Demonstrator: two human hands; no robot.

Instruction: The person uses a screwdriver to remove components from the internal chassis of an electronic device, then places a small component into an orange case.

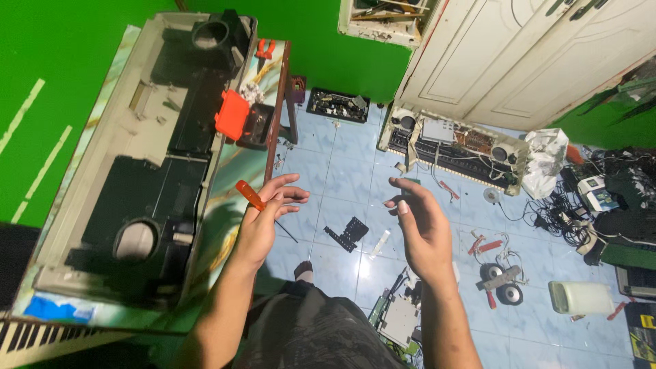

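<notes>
Beige plastic keyboard casing point(102, 147) lies upside down along the worktop point(236, 178), an orange box point(231, 115) resting on it. Over the blue tiled floor point(342, 178), the left hand point(263, 219) has its grip clamped on an orange-handled screwdriver point(251, 196). The right hand point(418, 225) pinches a small dark part point(408, 183), too small to identify.

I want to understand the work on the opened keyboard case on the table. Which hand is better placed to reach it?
Probably the left hand: it holds the orange-handled screwdriver beside the keyboard case. The right hand is over the floor.
</notes>
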